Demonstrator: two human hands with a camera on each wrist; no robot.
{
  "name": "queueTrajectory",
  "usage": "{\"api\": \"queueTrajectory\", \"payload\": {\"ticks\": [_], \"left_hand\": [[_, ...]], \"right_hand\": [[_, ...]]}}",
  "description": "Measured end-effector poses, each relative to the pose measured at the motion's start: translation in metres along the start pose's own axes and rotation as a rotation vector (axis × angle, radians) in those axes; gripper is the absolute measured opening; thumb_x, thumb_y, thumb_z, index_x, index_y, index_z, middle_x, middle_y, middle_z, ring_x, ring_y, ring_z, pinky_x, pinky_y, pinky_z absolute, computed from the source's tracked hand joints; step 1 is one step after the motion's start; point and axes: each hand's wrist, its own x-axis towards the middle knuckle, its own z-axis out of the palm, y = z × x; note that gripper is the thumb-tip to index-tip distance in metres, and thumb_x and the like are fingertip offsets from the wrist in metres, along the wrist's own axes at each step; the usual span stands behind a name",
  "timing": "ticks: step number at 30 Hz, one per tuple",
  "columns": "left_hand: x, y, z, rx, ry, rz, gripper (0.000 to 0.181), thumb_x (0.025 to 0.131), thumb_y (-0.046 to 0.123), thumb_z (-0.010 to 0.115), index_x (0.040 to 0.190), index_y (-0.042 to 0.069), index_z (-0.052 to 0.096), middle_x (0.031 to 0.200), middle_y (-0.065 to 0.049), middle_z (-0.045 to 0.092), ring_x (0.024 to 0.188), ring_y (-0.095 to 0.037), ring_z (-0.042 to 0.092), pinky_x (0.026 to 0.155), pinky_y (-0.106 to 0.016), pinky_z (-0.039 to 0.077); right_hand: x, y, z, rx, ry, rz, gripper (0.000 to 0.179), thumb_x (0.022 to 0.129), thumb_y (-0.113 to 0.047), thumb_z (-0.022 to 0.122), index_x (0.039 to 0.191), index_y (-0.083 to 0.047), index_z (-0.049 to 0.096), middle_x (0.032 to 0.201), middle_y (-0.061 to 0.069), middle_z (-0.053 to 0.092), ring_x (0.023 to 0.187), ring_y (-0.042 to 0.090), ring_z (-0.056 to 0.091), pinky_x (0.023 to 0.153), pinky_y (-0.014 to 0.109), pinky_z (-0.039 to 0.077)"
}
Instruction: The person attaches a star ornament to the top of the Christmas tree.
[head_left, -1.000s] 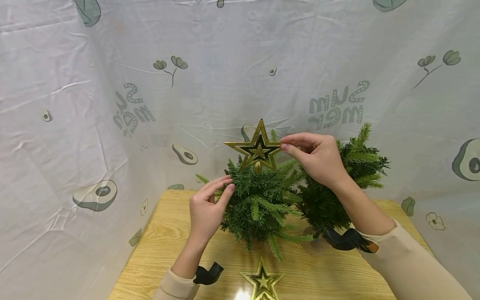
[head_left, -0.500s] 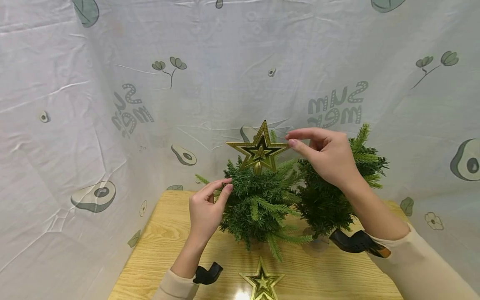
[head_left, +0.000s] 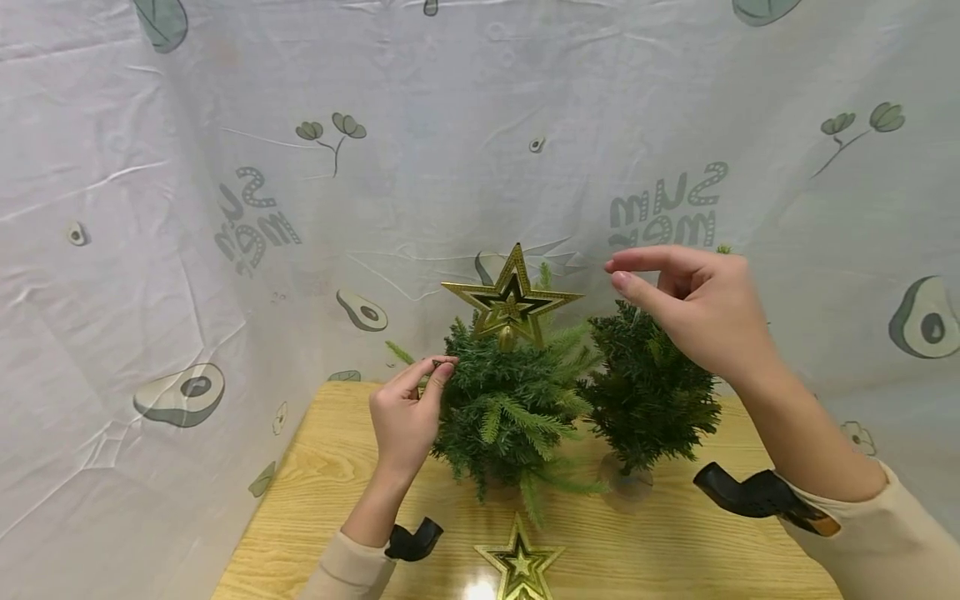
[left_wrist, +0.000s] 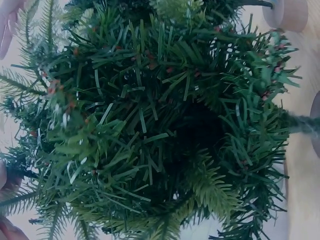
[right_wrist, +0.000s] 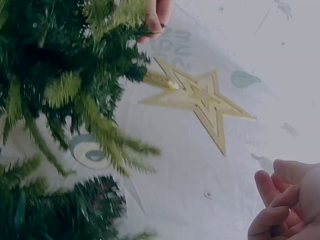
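A gold star tree topper [head_left: 512, 300] stands on top of a small artificial Christmas tree [head_left: 502, 417], tilted slightly. At the tree's upper left side, my left hand [head_left: 405, 412] pinches the tip of a twig between thumb and forefinger. In the left wrist view, dense green needles of the tree [left_wrist: 150, 115] fill most of the picture. My right hand [head_left: 708, 304] hovers to the right of the topper with nothing in it, thumb and forefinger slightly apart. The right wrist view shows the star [right_wrist: 202, 95] clear of the loosely bent right fingers [right_wrist: 267, 187].
A second small tree [head_left: 648, 392] stands behind on the right, on a round base [head_left: 626, 487]. Another gold star [head_left: 520, 562] lies on the wooden table [head_left: 300, 500] in front. A printed white curtain [head_left: 420, 183] closes off the back and sides.
My right hand has let go of the star's right point and moved away to the right. The star stays on the tree. My left thumb and forefinger have closed together on the twig.
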Motion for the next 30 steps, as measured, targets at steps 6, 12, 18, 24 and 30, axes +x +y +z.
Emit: {"api": "queueTrajectory", "payload": {"ticks": [6,12,18,24,30], "left_hand": [[0.002,-0.013,-0.002,0.022,0.03,0.061,0.008,0.094,0.006,0.077,0.099,0.008,0.083,0.093,-0.004,0.079,0.046,0.003,0.017,0.04,-0.021,0.018],[0.005,-0.019,-0.006,-0.011,0.071,0.117,0.011,0.09,-0.002,0.078,0.097,0.005,0.082,0.094,-0.007,0.079,0.044,-0.001,0.02,0.04,-0.019,0.019],[0.009,-0.027,-0.011,-0.01,0.105,0.124,0.01,0.089,-0.005,0.077,0.095,0.002,0.082,0.092,-0.01,0.079,0.046,-0.004,0.027,0.044,-0.019,0.022],[0.013,-0.032,-0.017,0.013,0.13,0.109,0.009,0.089,-0.009,0.076,0.093,-0.002,0.08,0.09,-0.013,0.078,0.048,0.008,0.019,0.043,-0.018,0.018],[0.016,-0.038,-0.025,0.017,0.152,0.116,0.01,0.089,-0.01,0.075,0.094,-0.003,0.08,0.09,-0.013,0.078,0.046,0.01,0.017,0.04,-0.018,0.017]], "right_hand": [[-0.002,0.005,-0.012,-0.004,0.024,0.0,0.02,0.093,-0.006,0.079,0.112,-0.011,0.081,0.05,0.001,0.043,0.044,0.013,0.032,0.042,0.031,0.023],[-0.002,0.009,-0.025,-0.017,0.058,-0.004,0.019,0.093,-0.007,0.079,0.112,-0.009,0.081,0.049,0.001,0.041,0.044,0.013,0.032,0.042,0.031,0.023],[0.0,0.015,-0.038,-0.023,0.084,0.005,0.019,0.093,-0.007,0.079,0.112,-0.006,0.081,0.05,0.002,0.046,0.044,0.012,0.032,0.042,0.03,0.023],[-0.001,0.022,-0.047,-0.035,0.099,0.017,0.02,0.093,-0.005,0.079,0.113,-0.004,0.08,0.05,0.002,0.048,0.044,0.012,0.033,0.041,0.03,0.022],[-0.002,0.028,-0.055,-0.022,0.118,0.03,0.021,0.093,-0.003,0.079,0.113,-0.001,0.079,0.059,0.003,0.061,0.044,0.012,0.034,0.041,0.03,0.022]]}}
